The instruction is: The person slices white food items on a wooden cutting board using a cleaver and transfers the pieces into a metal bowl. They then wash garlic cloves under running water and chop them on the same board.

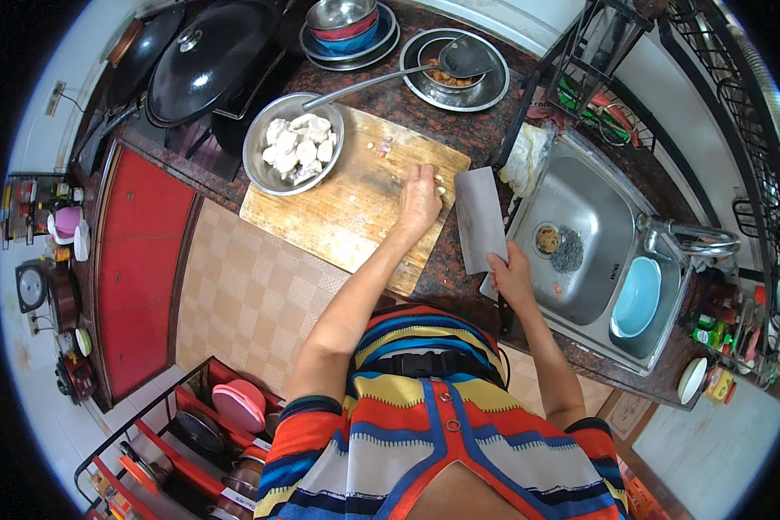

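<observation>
My right hand [512, 273] grips a broad-bladed cleaver [481, 218] by its handle, holding the blade out past the right edge of the wooden cutting board [357, 214]. The fingers of my left hand [421, 201] point down at the board's right part. Small pale pieces that look like garlic cloves [440, 185] lie right beside those fingers; whether they pinch one is hidden. Farther back on the board are small purplish pieces [383, 149], perhaps shallot. At its far left corner stands a steel bowl [250, 153] of white food chunks [302, 146].
A long-handled ladle [465, 57] rests over a bowl of brown food [452, 79] on a steel plate [429, 97], its handle reaching the steel bowl's rim. Stacked bowls [344, 26] stand behind. The sink [578, 195] is at right, a lidded wok [208, 65] at left.
</observation>
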`<state>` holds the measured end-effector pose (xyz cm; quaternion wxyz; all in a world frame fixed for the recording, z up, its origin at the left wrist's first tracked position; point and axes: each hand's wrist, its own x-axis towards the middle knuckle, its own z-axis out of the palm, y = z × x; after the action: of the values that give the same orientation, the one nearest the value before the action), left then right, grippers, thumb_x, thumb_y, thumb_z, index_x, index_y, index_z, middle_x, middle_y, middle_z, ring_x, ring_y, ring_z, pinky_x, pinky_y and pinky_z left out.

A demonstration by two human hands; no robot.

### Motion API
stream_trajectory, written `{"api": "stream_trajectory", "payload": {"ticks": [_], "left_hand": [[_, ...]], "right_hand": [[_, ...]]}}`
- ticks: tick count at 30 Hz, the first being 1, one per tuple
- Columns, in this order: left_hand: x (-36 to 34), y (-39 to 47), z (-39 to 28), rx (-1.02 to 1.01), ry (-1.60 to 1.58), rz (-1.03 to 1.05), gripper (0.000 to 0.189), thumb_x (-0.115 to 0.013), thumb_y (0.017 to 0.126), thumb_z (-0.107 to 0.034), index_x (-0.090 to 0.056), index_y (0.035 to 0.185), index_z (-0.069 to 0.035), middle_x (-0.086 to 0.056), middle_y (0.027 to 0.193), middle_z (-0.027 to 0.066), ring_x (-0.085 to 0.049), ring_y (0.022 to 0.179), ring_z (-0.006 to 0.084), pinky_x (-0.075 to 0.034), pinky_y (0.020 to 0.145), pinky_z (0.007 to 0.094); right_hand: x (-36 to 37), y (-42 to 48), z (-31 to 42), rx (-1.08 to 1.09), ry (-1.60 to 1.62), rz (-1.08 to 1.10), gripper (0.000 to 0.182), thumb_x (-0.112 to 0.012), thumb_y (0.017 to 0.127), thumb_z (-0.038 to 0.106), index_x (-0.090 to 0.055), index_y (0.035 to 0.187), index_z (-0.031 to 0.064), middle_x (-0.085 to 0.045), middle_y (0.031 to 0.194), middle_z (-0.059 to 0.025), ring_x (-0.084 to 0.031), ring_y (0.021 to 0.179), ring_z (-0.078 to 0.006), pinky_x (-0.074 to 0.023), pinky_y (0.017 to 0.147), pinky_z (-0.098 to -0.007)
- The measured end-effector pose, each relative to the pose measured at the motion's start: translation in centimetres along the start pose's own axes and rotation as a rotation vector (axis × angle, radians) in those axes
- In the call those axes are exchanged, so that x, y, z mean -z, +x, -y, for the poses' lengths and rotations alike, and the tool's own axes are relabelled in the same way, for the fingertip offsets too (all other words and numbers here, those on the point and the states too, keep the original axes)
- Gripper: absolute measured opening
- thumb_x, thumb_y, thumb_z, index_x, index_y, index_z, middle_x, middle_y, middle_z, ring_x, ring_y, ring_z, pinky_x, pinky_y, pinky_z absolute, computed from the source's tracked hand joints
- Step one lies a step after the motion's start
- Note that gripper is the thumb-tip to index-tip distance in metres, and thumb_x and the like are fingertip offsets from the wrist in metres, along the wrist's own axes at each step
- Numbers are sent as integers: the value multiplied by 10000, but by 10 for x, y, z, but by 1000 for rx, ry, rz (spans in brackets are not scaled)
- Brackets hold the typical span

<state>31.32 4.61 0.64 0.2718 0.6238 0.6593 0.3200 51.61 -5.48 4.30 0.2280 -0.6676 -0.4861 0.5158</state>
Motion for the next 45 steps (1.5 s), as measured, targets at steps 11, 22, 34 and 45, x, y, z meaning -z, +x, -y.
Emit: {"api": "stream_trajectory", "payload": {"ticks": [11, 22, 34, 45], "left_hand": [[-6, -2, -1, 28, -46, 55, 307, -645, 799, -79, -553, 1079, 7, -485, 1019, 211, -561, 876, 375, -469, 761, 429], [-28, 18, -16, 68, -142, -155, 258, -518, 905, -175, -522, 1054, 35, -494, 964, 246, -537, 849, 428, -435, 755, 473], [-53, 103, -19, 795, -1090, 24, 242, -470, 949, -287, -563, 843, -91, -554, 666, 49, -473, 496, 133, -331, 375, 294], [-75, 146, -5, 674, -813, -50, 94, -519, 883, -184, -515, 877, -90, -530, 672, 31, -509, 541, 129, -428, 432, 283]], "right_hand": [[-27, 19, -21, -30, 292, 158, 134, -544, 872, 106, -483, 946, 13, -525, 638, -40, -476, 443, -107, -384, 366, -268], [-36, 13, 48, 22, 20, 35, 190, -531, 848, 115, -446, 959, -14, -563, 685, -177, -580, 531, -267, -451, 510, -385], [-15, 32, 43, 254, -109, -146, 109, -498, 884, 100, -446, 928, 15, -505, 598, -39, -491, 471, -96, -390, 414, -272], [5, 8, 35, 226, -5, -180, 103, -520, 882, 97, -455, 871, 18, -482, 542, -18, -468, 444, -75, -350, 386, -244]]}}
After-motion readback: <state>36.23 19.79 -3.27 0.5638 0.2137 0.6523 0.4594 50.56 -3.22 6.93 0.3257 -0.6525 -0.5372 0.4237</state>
